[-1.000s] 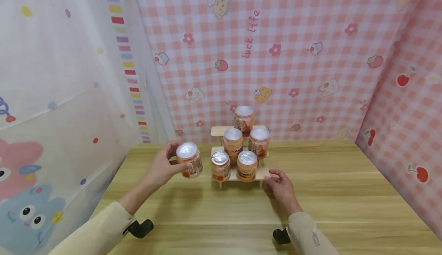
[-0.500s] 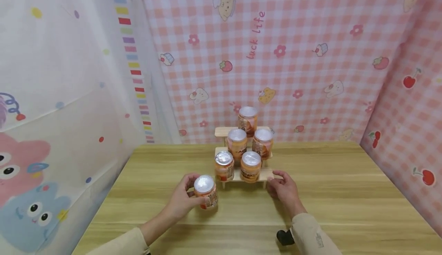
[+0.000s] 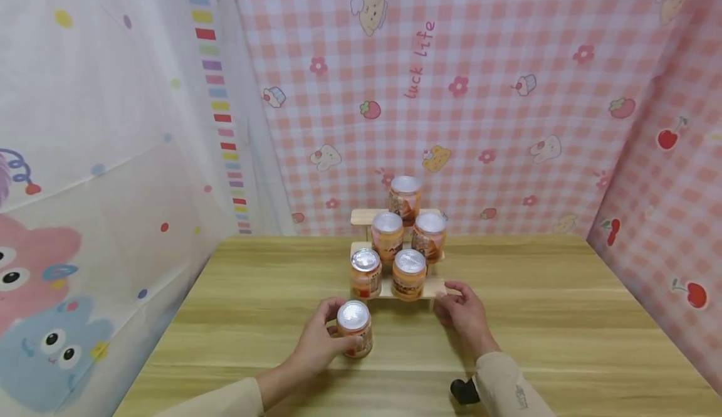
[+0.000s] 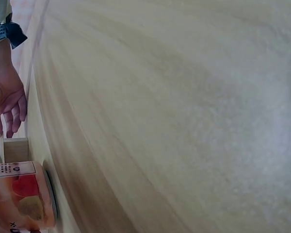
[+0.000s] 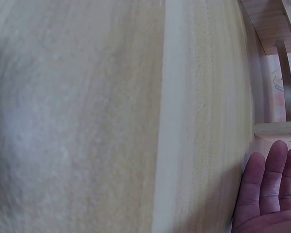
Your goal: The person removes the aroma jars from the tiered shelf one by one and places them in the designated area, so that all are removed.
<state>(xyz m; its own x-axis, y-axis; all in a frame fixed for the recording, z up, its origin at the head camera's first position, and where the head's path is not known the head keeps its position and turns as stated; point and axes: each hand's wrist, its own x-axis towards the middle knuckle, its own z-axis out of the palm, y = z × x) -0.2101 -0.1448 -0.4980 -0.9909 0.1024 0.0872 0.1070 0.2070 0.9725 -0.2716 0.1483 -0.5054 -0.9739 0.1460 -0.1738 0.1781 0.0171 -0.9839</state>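
My left hand (image 3: 318, 343) grips an orange can (image 3: 363, 335) with a silver lid, thumb at the front and fingers behind. The can is upright, low at the tabletop in front of the stand's left end; its label shows in the left wrist view. A three-step wooden stand (image 3: 435, 286) carries other such cans: one on top, two on the middle step, and a front pair, left can (image 3: 366, 281) and right can (image 3: 408, 282). At the right end of the lowest step, my right hand (image 3: 469, 318) rests with extended fingertips (image 5: 276, 150) close to the stand's leg (image 5: 277, 127).
The light wooden table (image 3: 541, 323) extends to both sides of the stand. Behind it hangs a pink checked cloth (image 3: 485, 116), with a white patterned sheet (image 3: 124, 166) at the left and another checked cloth (image 3: 671, 216) at the right.
My left hand has brought the can from beside the stand's left end down, rightward and towards me, in front of it. My right hand stays at the stand; the head view has shifted slightly.
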